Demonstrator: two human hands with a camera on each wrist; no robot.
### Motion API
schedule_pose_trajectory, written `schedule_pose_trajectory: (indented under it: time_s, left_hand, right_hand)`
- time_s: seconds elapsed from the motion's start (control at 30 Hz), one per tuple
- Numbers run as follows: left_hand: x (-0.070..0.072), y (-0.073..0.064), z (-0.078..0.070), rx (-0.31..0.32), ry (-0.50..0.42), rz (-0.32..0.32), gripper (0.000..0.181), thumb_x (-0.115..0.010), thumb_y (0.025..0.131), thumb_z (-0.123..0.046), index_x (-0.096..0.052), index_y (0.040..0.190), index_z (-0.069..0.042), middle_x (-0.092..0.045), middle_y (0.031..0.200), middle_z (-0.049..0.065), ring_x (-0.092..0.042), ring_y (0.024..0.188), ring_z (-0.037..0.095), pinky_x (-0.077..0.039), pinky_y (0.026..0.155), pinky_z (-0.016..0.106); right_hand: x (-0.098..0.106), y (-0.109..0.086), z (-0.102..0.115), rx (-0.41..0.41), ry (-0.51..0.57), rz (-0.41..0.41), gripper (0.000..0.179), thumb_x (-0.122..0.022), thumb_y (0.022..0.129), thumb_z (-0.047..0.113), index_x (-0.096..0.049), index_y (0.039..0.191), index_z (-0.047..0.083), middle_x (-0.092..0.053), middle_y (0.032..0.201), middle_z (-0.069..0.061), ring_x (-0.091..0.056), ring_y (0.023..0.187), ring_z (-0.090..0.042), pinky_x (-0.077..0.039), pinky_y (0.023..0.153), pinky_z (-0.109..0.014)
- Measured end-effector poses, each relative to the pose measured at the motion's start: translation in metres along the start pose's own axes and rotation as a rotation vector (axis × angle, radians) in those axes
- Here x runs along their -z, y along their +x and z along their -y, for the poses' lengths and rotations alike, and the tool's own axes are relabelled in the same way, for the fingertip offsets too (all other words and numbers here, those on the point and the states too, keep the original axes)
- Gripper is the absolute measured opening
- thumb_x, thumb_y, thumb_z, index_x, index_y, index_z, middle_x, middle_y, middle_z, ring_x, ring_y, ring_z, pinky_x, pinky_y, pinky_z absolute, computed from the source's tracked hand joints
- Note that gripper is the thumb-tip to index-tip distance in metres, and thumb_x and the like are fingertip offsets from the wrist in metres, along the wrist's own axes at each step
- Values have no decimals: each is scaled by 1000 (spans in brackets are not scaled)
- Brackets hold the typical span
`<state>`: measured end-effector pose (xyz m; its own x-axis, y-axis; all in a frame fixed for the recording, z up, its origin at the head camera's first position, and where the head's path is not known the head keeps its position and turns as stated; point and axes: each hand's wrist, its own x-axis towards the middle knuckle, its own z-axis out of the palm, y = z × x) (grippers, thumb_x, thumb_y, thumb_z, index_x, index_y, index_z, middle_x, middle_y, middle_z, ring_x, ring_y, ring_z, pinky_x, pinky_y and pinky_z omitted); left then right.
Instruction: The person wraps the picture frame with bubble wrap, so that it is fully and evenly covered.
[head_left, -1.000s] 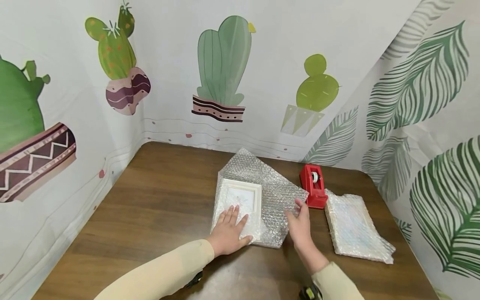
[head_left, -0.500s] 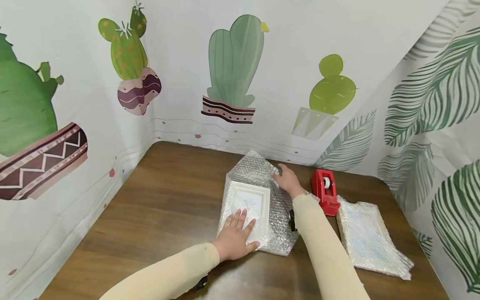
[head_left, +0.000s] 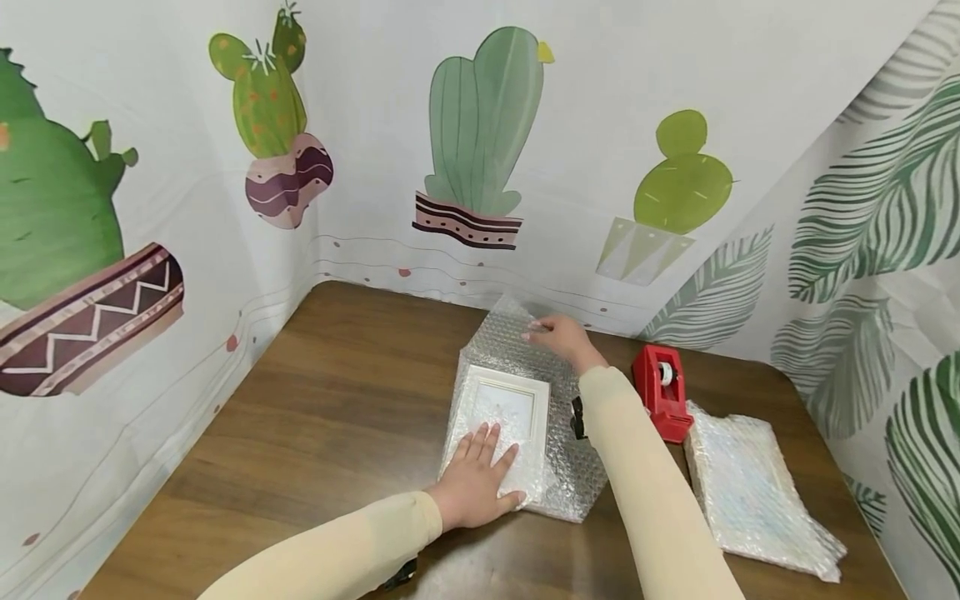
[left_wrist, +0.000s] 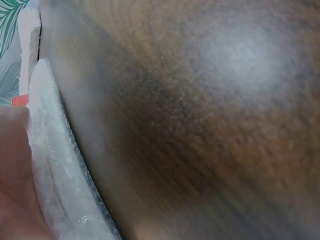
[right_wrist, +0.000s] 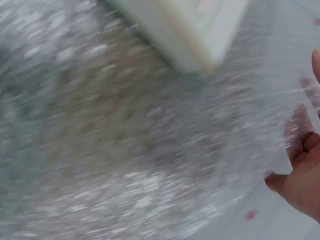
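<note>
A white picture frame (head_left: 542, 417) lies on a sheet of bubble wrap (head_left: 525, 354), with part of the wrap folded over its lower left. My left hand (head_left: 476, 487) presses flat on the covered frame, fingers spread. In the left wrist view, the wrapped edge (left_wrist: 62, 165) runs beside that hand's blurred palm (left_wrist: 17, 185). My right hand (head_left: 566, 340) grips the wrap's far right edge, and the far corner is raised off the table. Through the clear sheet its fingers (right_wrist: 300, 127) show in the right wrist view, the thumb apart from them, close to the edge.
A red tape dispenser (head_left: 662, 396) stands right of the wrap, beside my right forearm. Further right lies a flat bubble-wrapped package (head_left: 753, 483). The wooden table (head_left: 337, 400) meets a cloth printed with cacti and leaves at its back.
My right hand has moved from the wrap's right corner to its far edge, and that part has lifted. My left hand stays on the frame. The head view has shifted slightly.
</note>
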<state>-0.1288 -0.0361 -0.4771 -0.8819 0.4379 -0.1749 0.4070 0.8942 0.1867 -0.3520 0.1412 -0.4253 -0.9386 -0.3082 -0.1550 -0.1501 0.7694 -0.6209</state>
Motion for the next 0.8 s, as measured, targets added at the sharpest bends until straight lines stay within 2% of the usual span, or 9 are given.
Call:
schedule_pose_trajectory:
  time_s: [0.07,0.1,0.17,0.27,0.33,0.4,0.53,0.67,0.8]
  left_hand:
    - [0,-1,0,1,-5,-3,72,-44,102,-61,-37,160,-18,-22,170,21,-22,159,37,-22,130,52]
    - [1,-1,0,0,-6,-5,72,-44,102,-61,-38,160,-18,-22,170,21,-22,159,37,-22,130,52]
    - [1,-1,0,1,-9,-8,72,-45,102,-61,-38,160,-18,-23,170,21,-22,159,37,-22,130,52]
    - [0,-1,-1,3,-11,-13,72,-45,102,-61,-38,159,-18,-23,170,21,-22,159,37,-22,130,52]
    - [-1,-1,-1,1,-9,-14,72,-45,102,-61,-39,159,-19,-24,170,21,-23,159,37,-23,130,52]
    - [-2,-1,-2,-2,-4,-14,72,-45,102,-61,-38,160,-19,-23,170,21,-23,159,37,-23,130,51]
    - [-2,0,-2,2,6,-13,72,-45,102,-61,-37,160,-19,-23,170,21,-22,159,37,-23,129,51]
    - [-1,0,-2,19,0,-2,71,-45,102,-60,-36,160,-19,-22,170,21,-21,160,36,-23,130,52]
    - [0,1,-3,26,-10,3,71,-45,102,-60,-37,160,-19,-22,170,21,-22,160,37,-23,129,52]
  right_hand:
    - [2,2,15,38,-1,22,37,-62,100,32,-66,122,2,-64,128,-22,-60,113,-37,-52,98,-48]
    - [2,4,22,52,-3,31,34,-61,100,29,-64,115,-1,-64,118,-22,-59,104,-35,-51,92,-45]
    - [0,8,34,62,-20,66,34,-62,99,28,-61,116,-1,-62,114,-20,-56,101,-32,-49,91,-43]
    - [-3,12,47,63,-125,111,46,-61,101,30,-58,131,-5,-63,130,-25,-61,118,-38,-51,104,-46]
    - [-4,10,51,43,-168,110,51,-57,105,31,-54,141,-5,-58,145,-25,-55,135,-40,-47,115,-50]
    - [-2,5,52,37,-173,94,47,-50,108,30,-58,138,-5,-58,146,-26,-55,135,-41,-46,115,-51]
    - [2,-13,50,112,-75,40,40,-48,109,24,-65,130,-5,-63,139,-27,-59,131,-43,-48,112,-53]
    - [-3,-35,41,227,25,79,37,-50,108,22,-66,134,0,-64,140,-24,-58,134,-43,-45,115,-56]
    - [-14,-63,32,264,79,119,38,-50,108,21,-63,138,2,-61,144,-21,-55,138,-43,-42,118,-57]
